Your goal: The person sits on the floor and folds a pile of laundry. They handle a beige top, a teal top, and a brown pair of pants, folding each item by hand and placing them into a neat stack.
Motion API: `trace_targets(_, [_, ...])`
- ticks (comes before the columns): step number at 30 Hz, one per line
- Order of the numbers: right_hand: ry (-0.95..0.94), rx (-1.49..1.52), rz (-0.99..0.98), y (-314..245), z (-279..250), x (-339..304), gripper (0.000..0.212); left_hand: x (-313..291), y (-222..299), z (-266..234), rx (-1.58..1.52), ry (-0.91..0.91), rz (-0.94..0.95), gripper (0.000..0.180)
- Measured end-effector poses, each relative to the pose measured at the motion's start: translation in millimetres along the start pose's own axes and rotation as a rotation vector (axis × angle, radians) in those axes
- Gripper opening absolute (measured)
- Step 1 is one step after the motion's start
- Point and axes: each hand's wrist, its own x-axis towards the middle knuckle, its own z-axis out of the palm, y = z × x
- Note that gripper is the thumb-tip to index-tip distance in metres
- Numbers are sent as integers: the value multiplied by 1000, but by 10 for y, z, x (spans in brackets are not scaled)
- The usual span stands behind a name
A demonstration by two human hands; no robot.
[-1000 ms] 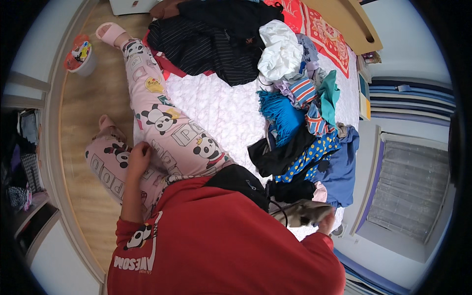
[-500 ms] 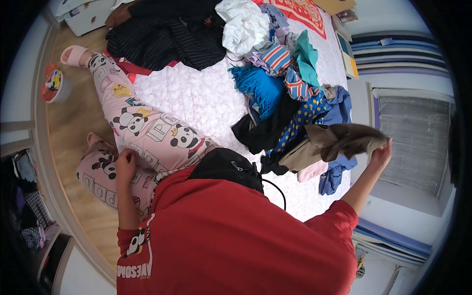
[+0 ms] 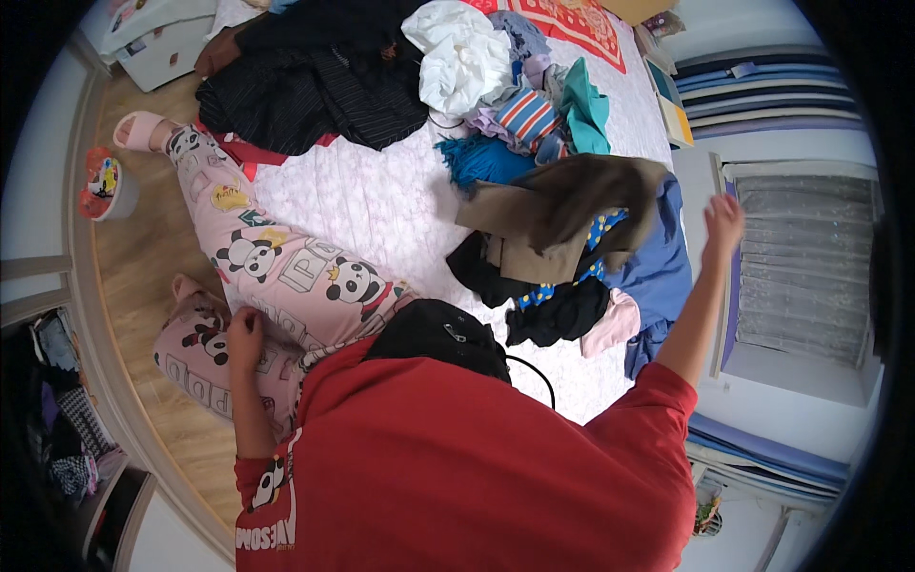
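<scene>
- Fingers of the right hand (image 3: 724,224) are spreading loosely, gripping nothing, apart from the clothes.
- Left hand's (image 3: 246,334) fingers are curling near the thigh; can't tell whether they're fully closed or holding anything.
- Change: one brown garment (image 3: 562,214), in the right hand half a second ago, is now spreading over the pile on the bed (image 3: 367,205); so it's released, right hand is free. Blurring, can't tell if it's settled.
- Around it, counting: one polka-dot cloth (image 3: 536,297) is peeking out; one pink cloth (image 3: 613,326) and one blue garment (image 3: 667,253) are lying nearer the right hand.
- Farther up: one white bundle (image 3: 462,62), one green garment (image 3: 583,110), one fringed blue piece (image 3: 481,160) are sitting together; one pinstriped black garment (image 3: 305,100) is lying left.
- Floor: one bin (image 3: 122,198) is standing far left.
</scene>
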Motion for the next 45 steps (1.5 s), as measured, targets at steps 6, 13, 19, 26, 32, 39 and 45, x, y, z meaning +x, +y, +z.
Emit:
trace_targets(6, [-590,-574,3,179,1567,-1040,86,-40,-35,-9,-3,15,-18,12])
trace_targets(13, [-517,-818,8,328,1820,-1354,41,-80,116,-54,-29,19,-40,12])
trace_targets(19, [-892,-1497,423,1393,368,-1320,29,-67,137,-16,23,30,-57,14])
trace_targets(26, [-605,-1003,101,1354,700,-990,28,-22,184,-81,123,-8,-128,15])
trace_targets(32, [-738,-86,-465,-140,3222,-1244,44,-95,218,-107,64,27,-110,14])
trace_targets(39, [-868,-141,-325,-820,5154,-1844,61,-342,610,-418,-95,78,-175,10])
trace_targets(45, [-1062,323,-587,-1261,5122,-2455,22,-236,707,-341,20,12,-86,11])
